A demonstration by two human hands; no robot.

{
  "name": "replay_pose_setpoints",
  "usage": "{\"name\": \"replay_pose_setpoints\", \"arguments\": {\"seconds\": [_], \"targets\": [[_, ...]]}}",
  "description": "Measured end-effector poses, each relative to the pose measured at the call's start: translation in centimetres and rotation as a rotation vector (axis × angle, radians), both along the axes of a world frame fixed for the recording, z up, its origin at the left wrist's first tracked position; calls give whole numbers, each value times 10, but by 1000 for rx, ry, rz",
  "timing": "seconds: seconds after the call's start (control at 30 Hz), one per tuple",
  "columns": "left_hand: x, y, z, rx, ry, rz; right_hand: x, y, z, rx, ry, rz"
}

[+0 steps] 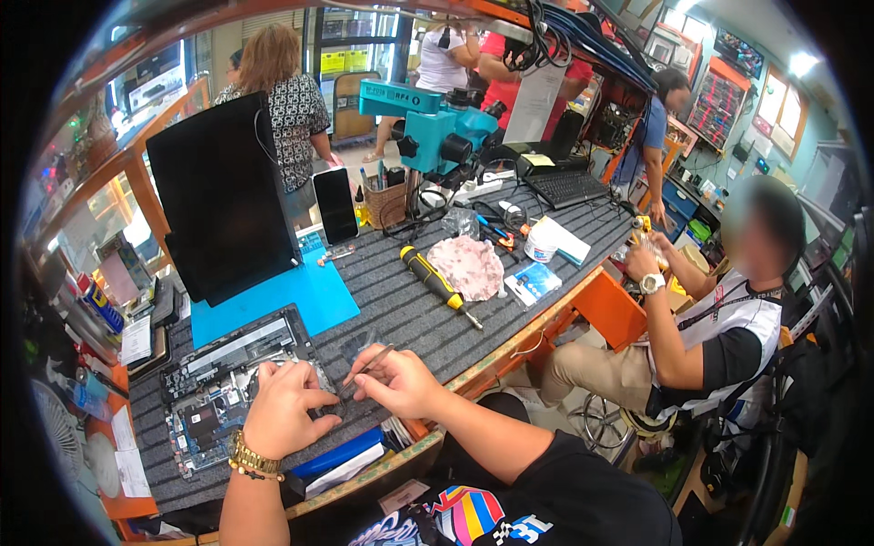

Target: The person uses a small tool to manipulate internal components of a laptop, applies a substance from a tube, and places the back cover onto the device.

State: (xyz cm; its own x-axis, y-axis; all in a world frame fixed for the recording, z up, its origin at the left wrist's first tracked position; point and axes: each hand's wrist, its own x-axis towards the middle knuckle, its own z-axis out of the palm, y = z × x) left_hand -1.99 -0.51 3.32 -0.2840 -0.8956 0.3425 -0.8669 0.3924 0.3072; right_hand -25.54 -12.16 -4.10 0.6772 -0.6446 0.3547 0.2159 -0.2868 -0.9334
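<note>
The left forearm (255, 511) rises steeply from the lower edge, left of centre. Its left hand (287, 411) is back-up, fingers bent, thumb parted from forefinger. The right forearm (496, 435) slants up leftward from the lower middle; the right hand (401, 380), just below centre, is closed in a pinch.

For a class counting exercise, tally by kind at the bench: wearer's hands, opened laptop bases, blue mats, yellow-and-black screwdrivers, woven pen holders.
Left hand and right hand: 2
Opened laptop base: 1
Blue mat: 1
Yellow-and-black screwdriver: 1
Woven pen holder: 1
Total: 6
</note>
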Motion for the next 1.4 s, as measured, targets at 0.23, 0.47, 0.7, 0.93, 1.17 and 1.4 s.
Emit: {"name": "replay_pose_setpoints", "arguments": {"seconds": [0.23,0.47,0.7,0.93,1.17,1.4], "targets": [[2,3,1,5,12,-15,1,2,-1,25,-15,-4],[0,3,1,3,-14,-22,-2,4,4,17,-3,-13],[6,2,-5,10,10,-20,2,1,4,68,23,5],[11,0,-13,-22,37,-49,3,7,8,118,-47,-47],[12,2,-18,-1,70,-7,-1,7,6,22,5,-37],[11,-2,-18,0,72,-13,-2,4,3,45,-12,-25]]}}
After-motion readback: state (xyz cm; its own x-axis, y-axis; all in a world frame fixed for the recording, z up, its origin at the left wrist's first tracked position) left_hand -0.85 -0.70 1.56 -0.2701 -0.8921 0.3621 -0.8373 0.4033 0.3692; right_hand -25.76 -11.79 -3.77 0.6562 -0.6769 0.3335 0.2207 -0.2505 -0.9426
